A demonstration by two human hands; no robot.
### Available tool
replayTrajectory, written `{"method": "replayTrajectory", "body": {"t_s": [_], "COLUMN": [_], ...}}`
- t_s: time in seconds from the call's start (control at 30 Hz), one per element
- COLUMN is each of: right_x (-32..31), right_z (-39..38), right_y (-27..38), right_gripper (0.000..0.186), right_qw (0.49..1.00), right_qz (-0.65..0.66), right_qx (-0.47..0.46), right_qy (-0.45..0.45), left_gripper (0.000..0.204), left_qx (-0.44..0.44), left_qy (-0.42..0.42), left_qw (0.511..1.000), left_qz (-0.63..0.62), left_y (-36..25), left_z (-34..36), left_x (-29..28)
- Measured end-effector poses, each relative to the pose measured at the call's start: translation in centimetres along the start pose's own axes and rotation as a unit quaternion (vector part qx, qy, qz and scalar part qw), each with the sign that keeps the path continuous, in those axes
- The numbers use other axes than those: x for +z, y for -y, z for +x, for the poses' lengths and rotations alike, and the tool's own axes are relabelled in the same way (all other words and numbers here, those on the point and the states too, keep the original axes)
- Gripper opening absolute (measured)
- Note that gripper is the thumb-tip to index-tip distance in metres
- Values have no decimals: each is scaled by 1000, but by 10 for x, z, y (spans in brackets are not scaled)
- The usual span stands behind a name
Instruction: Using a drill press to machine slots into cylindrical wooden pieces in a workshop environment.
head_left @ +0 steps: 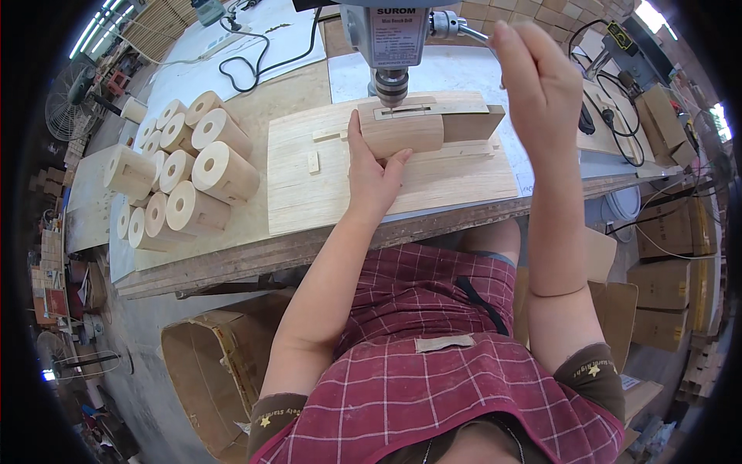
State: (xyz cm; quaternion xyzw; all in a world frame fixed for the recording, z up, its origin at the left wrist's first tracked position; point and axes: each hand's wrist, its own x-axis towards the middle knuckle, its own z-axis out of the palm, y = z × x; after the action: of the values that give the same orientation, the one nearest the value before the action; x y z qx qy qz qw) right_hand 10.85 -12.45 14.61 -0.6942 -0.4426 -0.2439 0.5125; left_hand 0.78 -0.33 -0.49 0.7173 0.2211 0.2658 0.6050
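My left hand [374,172] grips a pale wooden cylinder [413,134] lying on its side on a wooden board [309,203] under the bench drill. Its thumb presses the near side, and an index finger lies along the left end. A slotted flat strip [394,113] rests along the top of the cylinder, right below the drill chuck [390,87]. A wooden block [473,126] butts against the cylinder's right end. Raised at the right, my right hand [541,77] is closed around the end of the drill's feed lever [473,32]. The bit's tip is hard to make out.
Several wooden cylinders with round holes [220,168] are stacked on the table at the left. A small wood strip [313,162] lies on the board. Black cables [259,69] run across the back. An open cardboard box [197,371] stands below the table's front edge.
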Motion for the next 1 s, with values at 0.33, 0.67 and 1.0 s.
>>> {"method": "replayTrajectory", "body": {"t_s": [0.33, 0.67, 1.0], "right_x": [38, 61, 20], "right_z": [-56, -72, -32], "right_y": [-32, -62, -23], "right_gripper": [6, 1, 5], "right_qw": [989, 976, 990], "right_qz": [74, 72, 3], "right_qx": [-48, -128, -98], "right_qy": [-115, -159, -97], "left_gripper": [87, 87, 87], "left_qx": [-22, 4, 10], "left_qy": [10, -5, 3], "left_qw": [999, 999, 1000], "left_qz": [-39, -40, -24], "left_y": [4, 4, 11], "left_z": [0, 0, 1], "left_x": [1, 1, 0]}}
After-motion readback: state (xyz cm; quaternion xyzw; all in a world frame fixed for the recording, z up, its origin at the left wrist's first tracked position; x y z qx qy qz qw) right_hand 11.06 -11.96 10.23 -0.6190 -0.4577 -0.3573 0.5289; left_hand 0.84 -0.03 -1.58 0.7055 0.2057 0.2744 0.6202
